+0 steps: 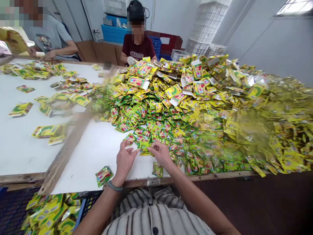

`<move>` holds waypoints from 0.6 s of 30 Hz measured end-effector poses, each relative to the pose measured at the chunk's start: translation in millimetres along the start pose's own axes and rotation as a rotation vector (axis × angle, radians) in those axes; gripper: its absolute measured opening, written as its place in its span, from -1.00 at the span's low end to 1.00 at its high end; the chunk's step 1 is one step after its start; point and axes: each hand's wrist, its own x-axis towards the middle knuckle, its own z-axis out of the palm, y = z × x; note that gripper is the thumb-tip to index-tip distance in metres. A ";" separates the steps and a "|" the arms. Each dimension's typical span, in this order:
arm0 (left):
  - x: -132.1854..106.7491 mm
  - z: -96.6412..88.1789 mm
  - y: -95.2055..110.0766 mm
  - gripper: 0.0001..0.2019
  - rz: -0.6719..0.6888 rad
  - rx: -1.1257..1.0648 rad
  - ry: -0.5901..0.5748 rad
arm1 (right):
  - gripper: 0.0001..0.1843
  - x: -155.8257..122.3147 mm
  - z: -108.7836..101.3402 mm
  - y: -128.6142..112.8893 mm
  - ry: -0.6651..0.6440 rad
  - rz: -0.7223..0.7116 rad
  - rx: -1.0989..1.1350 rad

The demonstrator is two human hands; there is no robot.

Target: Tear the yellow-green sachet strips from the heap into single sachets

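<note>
Left hand [125,161] and right hand [160,155], apart, are touching opposite sides of one packet [144,149]; whether either is gripping is unclear.

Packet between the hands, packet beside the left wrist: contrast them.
The middle packet lies between the left hand and right hand; the outer packet, outside them. The middle packet borders the heap; the outer packet lies apart from it. The middle packet looks mostly yellowish green; the outer packet shows red print. Both show green.

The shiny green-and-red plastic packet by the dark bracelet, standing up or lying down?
Lying down: the packet rests on the white tabletop, printed face up.
</note>
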 end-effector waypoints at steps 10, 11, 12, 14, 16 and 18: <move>10.4 2.3 21.2 -0.69 -0.017 -0.228 -0.223 | -0.70 -7.5 -10.6 -29.0 -0.057 -0.082 0.213; 9.2 4.9 21.1 -0.70 -0.001 -0.244 -0.178 | -0.70 -8.7 -9.0 -29.7 -0.037 -0.101 0.206; 6.9 7.1 21.6 -0.70 0.020 -0.253 -0.142 | -0.71 -9.5 -6.9 -29.4 -0.027 -0.104 0.219; 1.0 10.7 24.3 -0.72 0.058 -0.279 -0.118 | -0.71 -10.0 -1.8 -27.3 -0.044 -0.046 0.277; -2.7 12.4 27.2 -0.75 0.072 -0.332 -0.125 | -0.65 -9.5 2.0 -24.7 -0.082 0.045 0.320; 0.2 10.3 27.2 -0.76 0.044 -0.418 -0.106 | -0.62 -8.6 2.2 -23.0 -0.080 0.088 0.309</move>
